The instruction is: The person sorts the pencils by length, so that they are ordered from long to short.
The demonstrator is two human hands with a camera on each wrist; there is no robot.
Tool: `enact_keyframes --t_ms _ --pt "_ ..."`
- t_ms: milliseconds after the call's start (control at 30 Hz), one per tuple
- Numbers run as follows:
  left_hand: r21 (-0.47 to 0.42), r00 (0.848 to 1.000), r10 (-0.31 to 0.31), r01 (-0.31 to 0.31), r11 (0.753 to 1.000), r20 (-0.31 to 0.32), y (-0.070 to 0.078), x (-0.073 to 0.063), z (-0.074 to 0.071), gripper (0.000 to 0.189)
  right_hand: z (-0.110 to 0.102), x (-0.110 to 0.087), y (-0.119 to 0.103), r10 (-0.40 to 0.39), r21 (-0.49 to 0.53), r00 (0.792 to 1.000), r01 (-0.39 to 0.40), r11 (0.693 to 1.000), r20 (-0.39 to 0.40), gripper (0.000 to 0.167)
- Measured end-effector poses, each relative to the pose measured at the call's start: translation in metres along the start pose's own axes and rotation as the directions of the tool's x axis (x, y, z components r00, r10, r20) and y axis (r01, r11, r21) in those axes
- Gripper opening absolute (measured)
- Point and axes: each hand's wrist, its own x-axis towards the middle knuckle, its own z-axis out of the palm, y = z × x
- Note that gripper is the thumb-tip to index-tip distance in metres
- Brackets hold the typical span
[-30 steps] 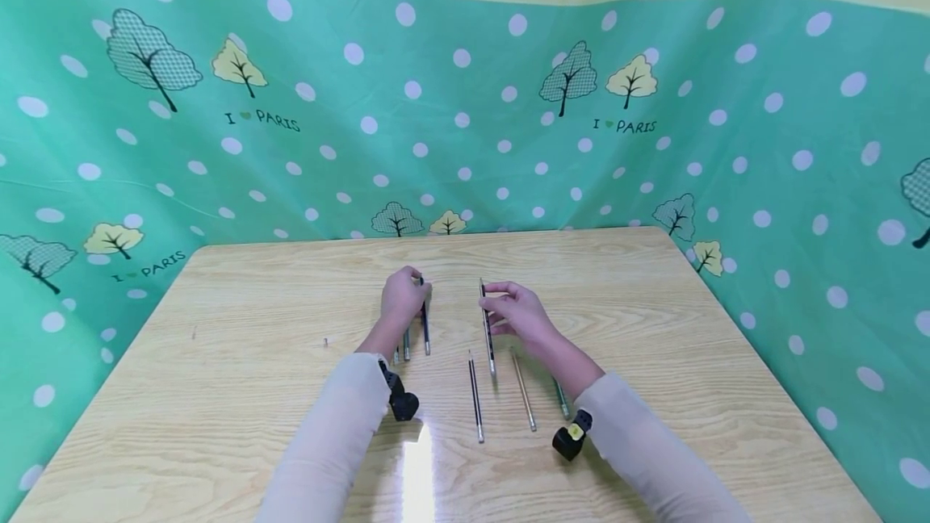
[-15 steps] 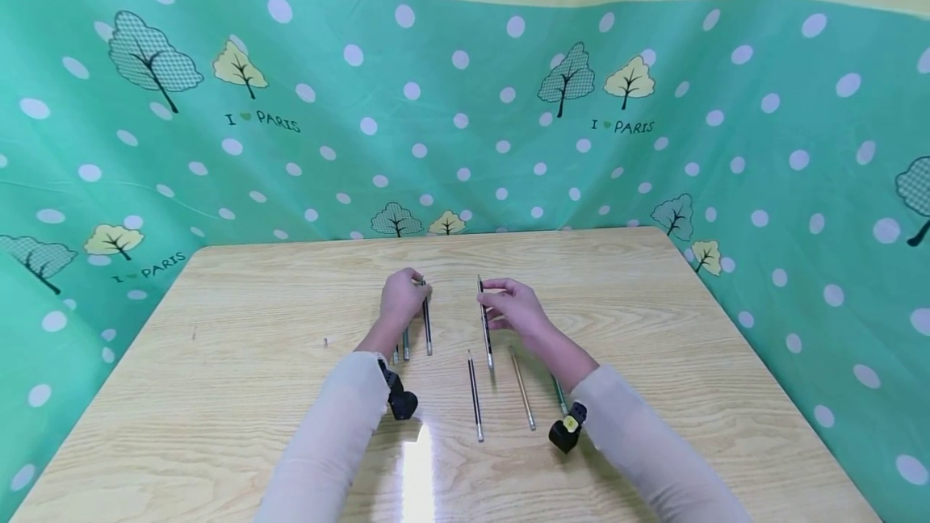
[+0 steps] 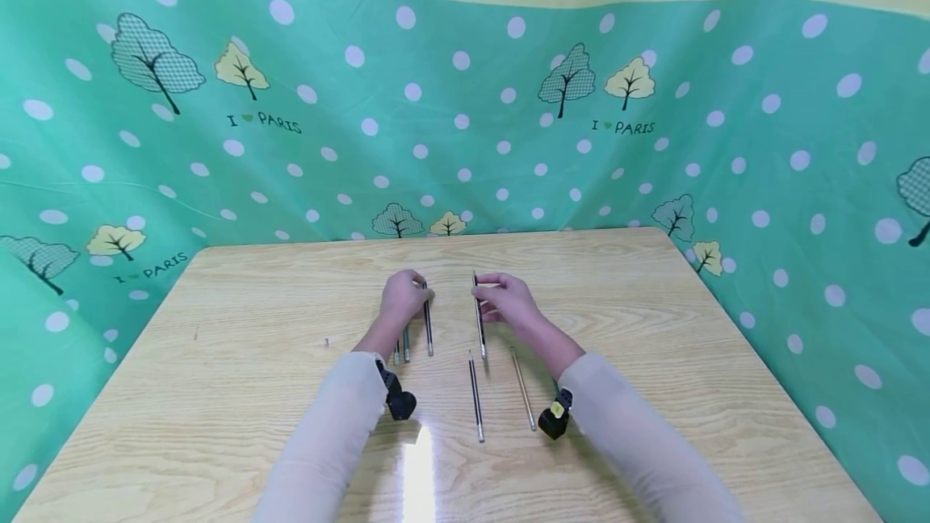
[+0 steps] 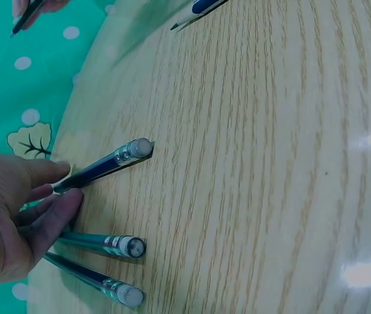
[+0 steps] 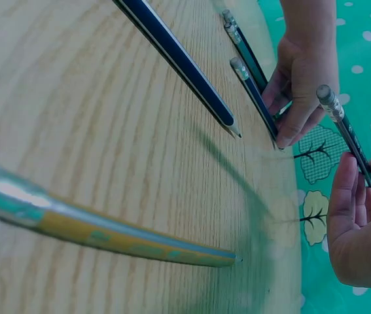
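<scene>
Right hand [image 3: 508, 299] raised, the person pinched a dark pencil [image 3: 480, 329] between thumb and fingers, clear of the wooden surface [image 3: 254, 394], its eraser end towards the body. Left hand [image 3: 403, 294], a little way across from it, gripped the far part of a second dark pencil [image 3: 428, 329] with thumb and fingers, the eraser end jutting free towards the person. Just beside that one, partly covered by the left hand, lay a green pencil [image 4: 100, 243] and then a third dark pencil [image 4: 93, 275]. Nearer the body, between the forearms, a navy pencil [image 3: 475, 398] and a gold pencil [image 3: 523, 390] lay apart on the surface, points facing away. Pale sleeves [image 3: 327, 426] covered both forearms. Behind everything hung a green curtain [image 3: 327, 103] with white dots, printed trees and PARIS lettering, topped by a pale yellow band.
</scene>
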Motion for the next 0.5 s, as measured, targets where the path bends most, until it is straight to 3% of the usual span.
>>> enact_keyframes --t_ms 500 --pt "-0.017 0.999 -0.007 0.008 1.0 0.052 0.003 -0.004 -0.004 0.041 0.015 0.025 0.004 0.009 -0.076 0.999 -0.012 0.997 -0.035 0.031"
